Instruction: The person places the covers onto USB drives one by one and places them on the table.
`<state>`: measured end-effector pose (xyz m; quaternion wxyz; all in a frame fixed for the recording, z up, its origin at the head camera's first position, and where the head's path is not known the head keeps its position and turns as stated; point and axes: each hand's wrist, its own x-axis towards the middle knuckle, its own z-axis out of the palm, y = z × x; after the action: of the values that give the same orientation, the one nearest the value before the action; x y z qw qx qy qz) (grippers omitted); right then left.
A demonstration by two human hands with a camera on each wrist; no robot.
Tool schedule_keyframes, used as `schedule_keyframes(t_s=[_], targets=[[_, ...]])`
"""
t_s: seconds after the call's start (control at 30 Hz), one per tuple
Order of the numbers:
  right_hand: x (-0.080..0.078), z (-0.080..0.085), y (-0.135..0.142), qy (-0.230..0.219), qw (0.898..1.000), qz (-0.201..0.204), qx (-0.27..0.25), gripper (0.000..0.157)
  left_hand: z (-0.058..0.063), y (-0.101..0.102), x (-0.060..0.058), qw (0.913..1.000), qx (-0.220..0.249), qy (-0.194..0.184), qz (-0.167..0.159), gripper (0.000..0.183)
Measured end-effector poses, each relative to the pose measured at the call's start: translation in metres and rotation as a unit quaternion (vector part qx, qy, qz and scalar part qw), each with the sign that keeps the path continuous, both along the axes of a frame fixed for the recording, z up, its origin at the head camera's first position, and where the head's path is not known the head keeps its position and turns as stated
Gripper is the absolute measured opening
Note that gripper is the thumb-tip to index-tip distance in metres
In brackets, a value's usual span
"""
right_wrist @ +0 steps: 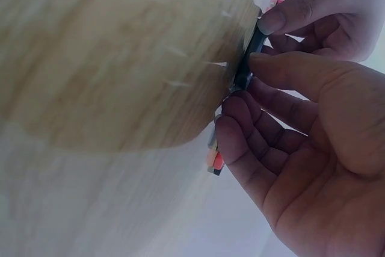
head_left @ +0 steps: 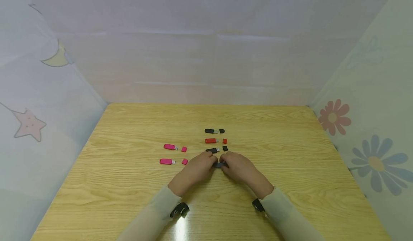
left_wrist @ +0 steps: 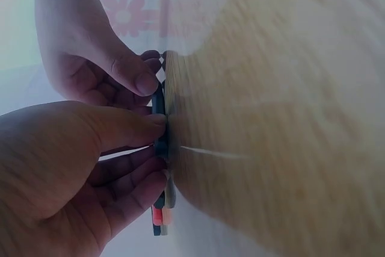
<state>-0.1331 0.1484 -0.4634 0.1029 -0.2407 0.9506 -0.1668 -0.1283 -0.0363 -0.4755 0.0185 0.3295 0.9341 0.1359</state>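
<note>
A dark USB flash drive [head_left: 218, 165] lies crosswise between my two hands, close over the wooden table. My left hand [head_left: 201, 165] pinches its left end between thumb and fingers, and my right hand [head_left: 238, 166] pinches the right end. In the left wrist view, both thumbs press along the dark body [left_wrist: 159, 99]; curled fingers hide its ends. Just beyond the hands is a black USB stick [head_left: 212, 150] with its plug bare, its small black cap [head_left: 225, 148] to the right.
Farther back lie a red USB stick [head_left: 211, 140] with its red cap [head_left: 224, 141] and another black stick [head_left: 209, 131] beside its cap [head_left: 222, 131]. Two pink sticks, one nearer [head_left: 166, 161] and one farther [head_left: 169, 146], lie left with caps apart. Printed cloth surrounds the table [head_left: 129, 198].
</note>
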Motion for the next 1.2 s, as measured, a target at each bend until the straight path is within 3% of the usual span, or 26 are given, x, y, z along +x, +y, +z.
schedule_keyframes(t_s=[0.17, 0.4, 0.53, 0.9, 1.2], targets=[[0.000, 0.001, 0.001, -0.005, 1.000, -0.011, 0.000, 0.006, 0.002, -0.002, 0.000, 1.0000, 0.005, 0.008, -0.002, 0.012], [-0.004, 0.010, 0.009, 0.004, 0.999, -0.039, 0.011, 0.018, 0.007, -0.006, -0.003, 0.9989, -0.024, 0.026, 0.031, 0.020], [-0.009, 0.013, 0.015, 0.012, 0.999, -0.037, 0.014, 0.029, 0.009, -0.008, -0.007, 0.9980, -0.039, 0.025, 0.042, 0.022], [-0.023, 0.015, 0.019, 0.009, 1.000, -0.024, 0.009, 0.043, 0.016, -0.008, -0.014, 0.9960, -0.043, 0.000, 0.078, 0.031], [-0.031, 0.012, 0.009, 0.005, 0.999, -0.017, 0.041, 0.041, 0.012, -0.005, -0.023, 0.9940, -0.062, -0.005, 0.090, 0.038]])
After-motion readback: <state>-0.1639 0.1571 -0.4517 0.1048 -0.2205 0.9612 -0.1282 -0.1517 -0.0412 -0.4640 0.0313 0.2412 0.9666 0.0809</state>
